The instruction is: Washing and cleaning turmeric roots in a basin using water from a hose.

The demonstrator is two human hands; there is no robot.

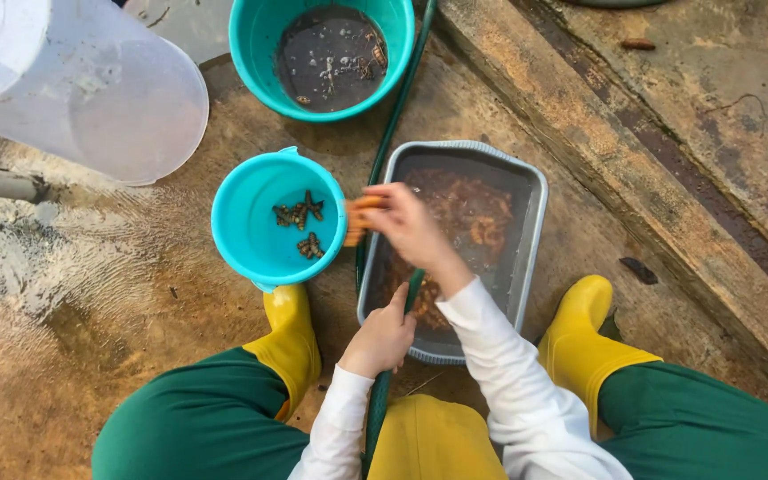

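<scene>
My right hand (pixel 409 224) holds several orange shrimp (pixel 359 219) at the rim between the small teal bucket (pixel 240 233) and the grey rectangular tub (pixel 535 233). The small bucket holds a few dark striped shrimp (pixel 300 222) on its bottom. Murky water and a heap of orange-brown shrimp (pixel 476 219) fill the tub. My left hand (pixel 382 336) grips a green hose (pixel 382 402) that runs up over the tub's near left edge.
A larger teal bucket (pixel 255 64) of dark water stands at the top. A translucent plastic container (pixel 100 98) lies at upper left. My yellow boots (pixel 293 342) flank the tub on wet ground. A raised concrete ledge (pixel 633 169) runs diagonally on the right.
</scene>
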